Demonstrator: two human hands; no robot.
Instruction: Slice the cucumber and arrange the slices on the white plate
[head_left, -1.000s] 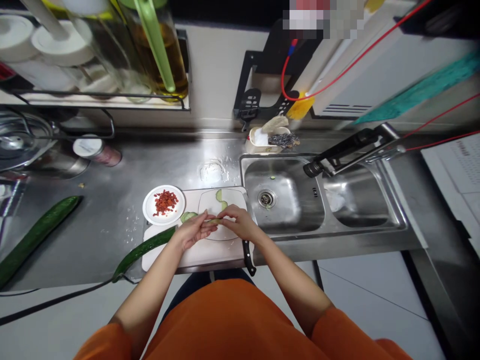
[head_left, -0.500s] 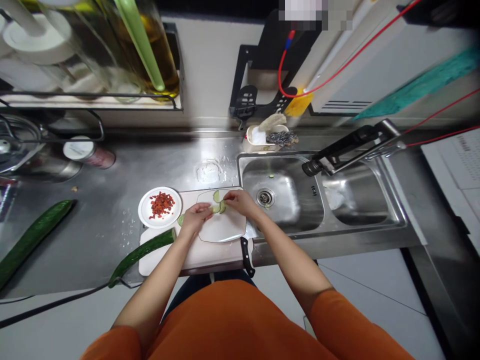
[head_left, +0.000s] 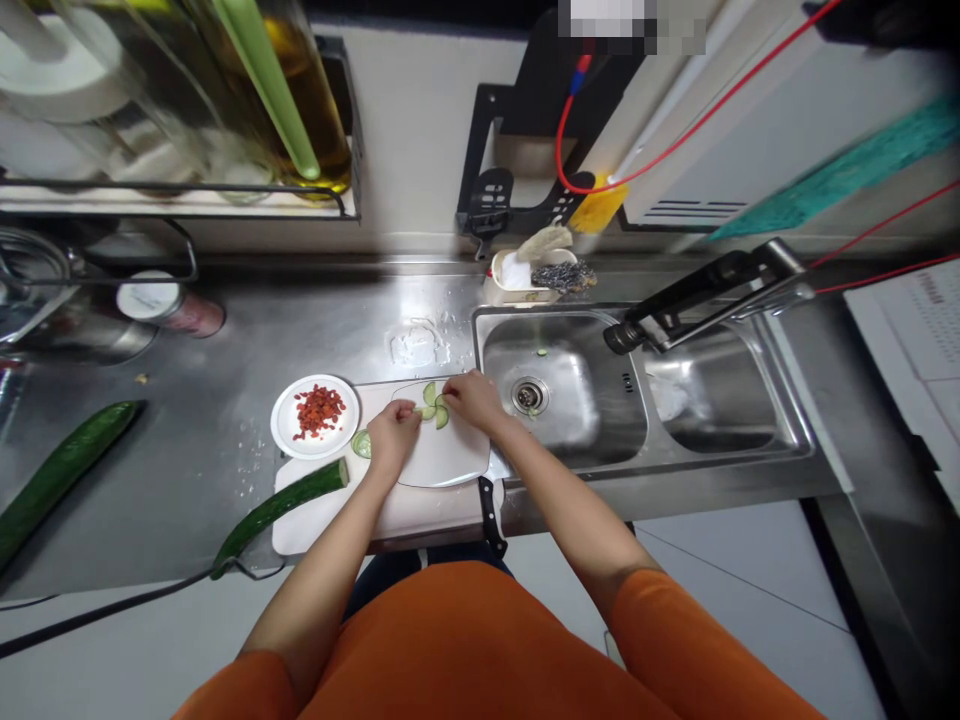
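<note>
Pale green cucumber slices lie splayed like petals on a white plate as a person in an orange top bends both hands to them at a steel kitchen desk. The left hand has its fingers drawn together at the left slice; the right hand brings its fingertips to the opposite side. From where I stand, I cannot tell whether either grip pinches a slice or merely touches it.

The plate sits on a pale cutting board, with more round slices just beside the left hand. A cut cucumber lies slantwise across the board's left end, below a round dish of small red pieces. At the board's right end, a knife points its black handle toward the person.

Farther out, a second cucumber lies at far left, near a lidded canister. To the right is a double steel sink beneath a black-and-silver tap.
</note>
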